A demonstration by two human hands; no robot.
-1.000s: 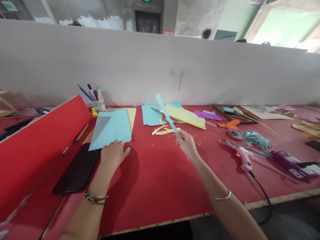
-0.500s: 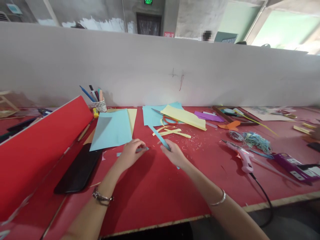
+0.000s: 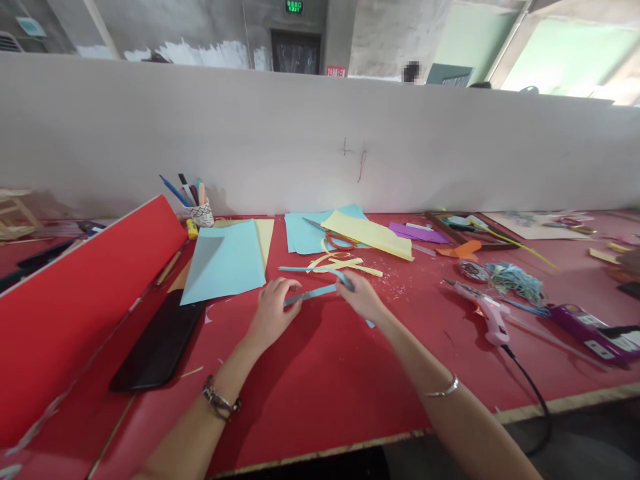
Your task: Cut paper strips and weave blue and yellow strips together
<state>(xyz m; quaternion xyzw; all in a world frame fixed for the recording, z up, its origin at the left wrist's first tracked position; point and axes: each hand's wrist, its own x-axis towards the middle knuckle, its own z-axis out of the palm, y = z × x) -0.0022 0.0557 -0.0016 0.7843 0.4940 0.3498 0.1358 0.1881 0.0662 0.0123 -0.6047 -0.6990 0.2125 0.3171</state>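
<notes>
Stretched between my hands is a light blue paper strip (image 3: 319,292). My left hand (image 3: 274,308) pinches its left end between thumb and fingers. My right hand (image 3: 365,297) is closed on the other end. A second blue strip (image 3: 313,269) also leaves my right hand, bending over and pointing left above the first. A short blue end (image 3: 370,324) shows below the right hand; what it belongs to is hidden. Just beyond my hands lie loose yellow paper strips (image 3: 345,265) and scissors with orange handles (image 3: 341,240), partly under a yellow sheet (image 3: 370,233).
Blue sheets (image 3: 225,260) and a black phone-like slab (image 3: 157,340) lie at left, beside a tilted red board (image 3: 90,300) and a pen cup (image 3: 201,213). At right are a pink glue gun (image 3: 487,313), its cord, a purple power strip (image 3: 590,333) and blue yarn (image 3: 515,281).
My left hand has moved slightly right and holds a strip that now spans to my right hand. The strip rising from my right hand has swung lower, toward the left.
</notes>
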